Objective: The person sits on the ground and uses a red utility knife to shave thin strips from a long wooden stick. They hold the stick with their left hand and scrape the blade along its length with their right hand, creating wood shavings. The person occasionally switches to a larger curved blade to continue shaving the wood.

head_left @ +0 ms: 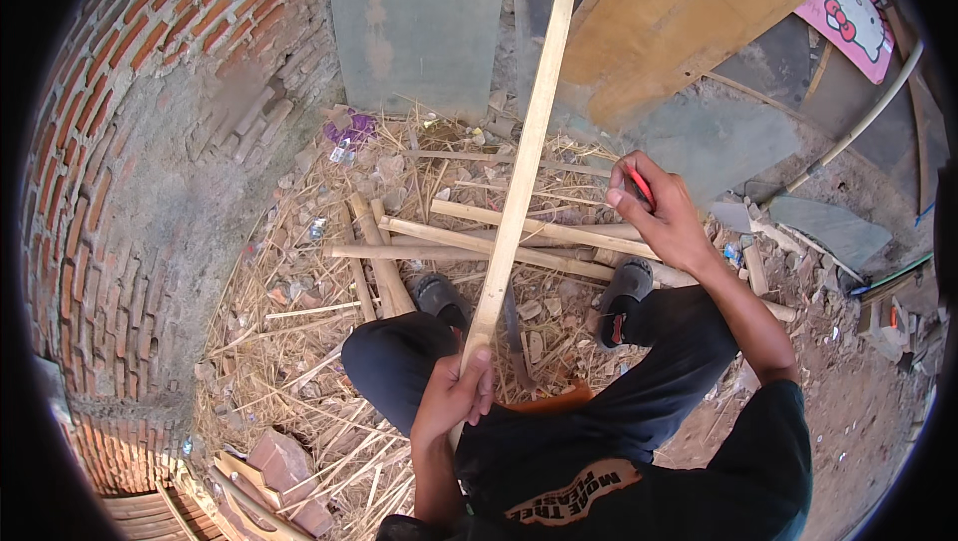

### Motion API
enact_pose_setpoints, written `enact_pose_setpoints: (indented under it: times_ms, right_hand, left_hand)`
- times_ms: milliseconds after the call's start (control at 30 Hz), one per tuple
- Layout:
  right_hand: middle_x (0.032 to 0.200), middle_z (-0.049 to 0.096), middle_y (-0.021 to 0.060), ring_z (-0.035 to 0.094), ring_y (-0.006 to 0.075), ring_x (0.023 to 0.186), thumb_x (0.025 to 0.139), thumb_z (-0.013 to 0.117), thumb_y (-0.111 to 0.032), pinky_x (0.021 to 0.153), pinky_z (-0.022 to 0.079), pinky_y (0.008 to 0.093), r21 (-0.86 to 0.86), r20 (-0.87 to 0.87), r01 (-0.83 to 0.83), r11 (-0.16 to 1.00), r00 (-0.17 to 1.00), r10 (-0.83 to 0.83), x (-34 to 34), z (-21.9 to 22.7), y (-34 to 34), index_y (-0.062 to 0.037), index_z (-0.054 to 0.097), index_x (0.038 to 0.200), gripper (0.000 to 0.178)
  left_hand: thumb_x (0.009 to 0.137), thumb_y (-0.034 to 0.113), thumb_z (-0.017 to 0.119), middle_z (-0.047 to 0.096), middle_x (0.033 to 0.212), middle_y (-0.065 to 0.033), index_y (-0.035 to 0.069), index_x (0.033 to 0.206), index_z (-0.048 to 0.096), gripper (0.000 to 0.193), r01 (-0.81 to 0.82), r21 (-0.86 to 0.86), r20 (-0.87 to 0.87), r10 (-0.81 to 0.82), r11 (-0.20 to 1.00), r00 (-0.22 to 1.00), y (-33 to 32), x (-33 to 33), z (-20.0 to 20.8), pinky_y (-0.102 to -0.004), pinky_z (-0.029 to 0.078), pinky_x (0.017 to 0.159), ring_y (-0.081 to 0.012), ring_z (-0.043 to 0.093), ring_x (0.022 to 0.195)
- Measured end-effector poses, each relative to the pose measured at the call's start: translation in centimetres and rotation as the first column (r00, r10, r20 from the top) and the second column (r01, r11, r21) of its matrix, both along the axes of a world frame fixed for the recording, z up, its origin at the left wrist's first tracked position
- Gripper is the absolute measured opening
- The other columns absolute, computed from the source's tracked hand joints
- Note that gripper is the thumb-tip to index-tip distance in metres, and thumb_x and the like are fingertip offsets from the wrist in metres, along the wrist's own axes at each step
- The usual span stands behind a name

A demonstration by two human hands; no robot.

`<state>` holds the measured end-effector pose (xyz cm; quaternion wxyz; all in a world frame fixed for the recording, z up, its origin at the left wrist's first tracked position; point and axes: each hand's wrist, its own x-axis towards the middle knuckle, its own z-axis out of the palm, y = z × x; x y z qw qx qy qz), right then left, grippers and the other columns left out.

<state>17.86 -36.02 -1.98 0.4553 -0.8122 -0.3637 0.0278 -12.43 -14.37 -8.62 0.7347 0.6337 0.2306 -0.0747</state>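
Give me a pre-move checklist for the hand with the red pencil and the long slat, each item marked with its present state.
1. Left hand closed around the lower end of the long wooden slat: ok.
2. Right hand has the red pencil pinched in its fingers: ok.
3. Pencil tip touching the slat: not ok, the hand is to the right of it, apart.
4. Slat's far end steadied: cannot tell, it runs out of the top of the picture.
5. Footing: not ok, both sandalled feet stand among loose sticks, straw and rubble.
6. A mark already on the slat: cannot tell, too fine to see.
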Motion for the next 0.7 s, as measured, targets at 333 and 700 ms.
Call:
enact_pose_setpoints:
  times_ms: [333, 700]
  right_hand:
    - [0.07, 0.063, -0.0006, 0.053, 0.0078, 0.067, 0.094, 0.088, -0.032, 0.061, 0.043, 0.0323, 0.13, -0.271, -0.131, 0.983, 0.949, 0.162, -2.2, -3.1, 4.5, -0.0037, 0.08, 0.106, 0.032]
    - [0.091, 0.077, 0.0066, 0.07, 0.0118, 0.086, 0.098, 0.084, -0.024, 0.08, 0.055, 0.0294, 0.34, -0.659, -0.118, 0.933, 0.678, 0.326, -1.4, -2.9, 3.6, -0.002, 0.079, 0.098, 0.022]
  left_hand:
    - [0.117, 0.036, 0.059, 0.059, 0.055, -0.0032, 0.004, 0.076, 0.061, 0.052, -0.112, 0.176, 0.078, 0.099, 0.978, 0.992, -2.5, 2.8, 0.9, -0.0262, 0.04, 0.04, -0.0088, 0.054, 0.041]
    - [0.117, 0.036, 0.057, 0.059, 0.056, -0.0046, 0.004, 0.077, 0.06, 0.051, -0.028, 0.054, 0.03, 0.026, 0.998, 0.999, -2.3, 3.0, 0.4, -0.0269, 0.039, 0.04, -0.0096, 0.053, 0.042]
